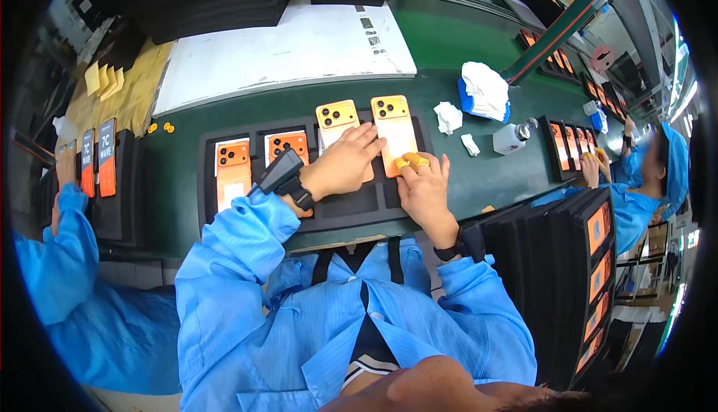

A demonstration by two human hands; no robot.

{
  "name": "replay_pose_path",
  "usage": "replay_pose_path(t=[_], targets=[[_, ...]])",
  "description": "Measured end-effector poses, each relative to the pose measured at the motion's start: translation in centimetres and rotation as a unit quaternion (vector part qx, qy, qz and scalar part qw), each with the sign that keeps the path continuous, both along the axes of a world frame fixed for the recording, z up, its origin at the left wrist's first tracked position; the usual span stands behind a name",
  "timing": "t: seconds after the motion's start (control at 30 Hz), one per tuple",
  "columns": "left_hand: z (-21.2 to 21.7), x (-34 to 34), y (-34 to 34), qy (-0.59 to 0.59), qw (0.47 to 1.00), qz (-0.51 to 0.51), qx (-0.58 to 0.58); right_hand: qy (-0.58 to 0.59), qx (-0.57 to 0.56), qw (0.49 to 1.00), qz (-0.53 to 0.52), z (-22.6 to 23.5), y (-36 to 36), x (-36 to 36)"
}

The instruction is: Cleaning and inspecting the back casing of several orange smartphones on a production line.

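Note:
Orange phones with camera bumps lie face down in two pairs at a black foam tray (329, 221). My left hand (345, 159) lies flat across one orange-yellow phone (336, 115), fingers stretched out. Its fingertips reach the left edge of the rightmost phone (393, 124). My right hand (425, 195) has its thumb side bent onto the lower end of that phone, with yellow finger cots (416, 159) on two digits; the outer fingers are raised. Further left sit two more orange phones, one at the tray's end (233, 165) and another (287, 143) partly behind my left wrist.
White tissues in a blue pack (485, 94), crumpled tissue (448, 117) and a pump bottle (512, 137) stand to the right. Stacked black trays (553, 262) rise beside my right arm. A white board (284, 57) lies beyond the tray. Co-workers sit on both sides.

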State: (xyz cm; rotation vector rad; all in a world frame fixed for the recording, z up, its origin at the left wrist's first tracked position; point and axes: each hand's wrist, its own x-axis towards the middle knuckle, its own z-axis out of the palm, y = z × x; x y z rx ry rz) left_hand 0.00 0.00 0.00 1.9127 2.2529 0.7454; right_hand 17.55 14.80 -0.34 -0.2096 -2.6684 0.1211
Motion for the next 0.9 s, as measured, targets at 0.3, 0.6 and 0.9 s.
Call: replay_pose_path(t=[0.3,0.6,0.9], targets=[[2.3,1.8,-4.1,0.000,0.991,0.094,0.093,0.057,-0.060,0.996,-0.024,-0.4,0.2,0.6],[-1.5,-0.4,-20.6,0.099,0.877,0.469,0.028,0.039,-0.149,0.985,-0.072,-0.2,1.3,2.2],[-1.2,4.0,-17.4,0.031,0.888,0.458,-0.024,0.048,-0.166,0.981,-0.091,0.2,4.0,4.1]])
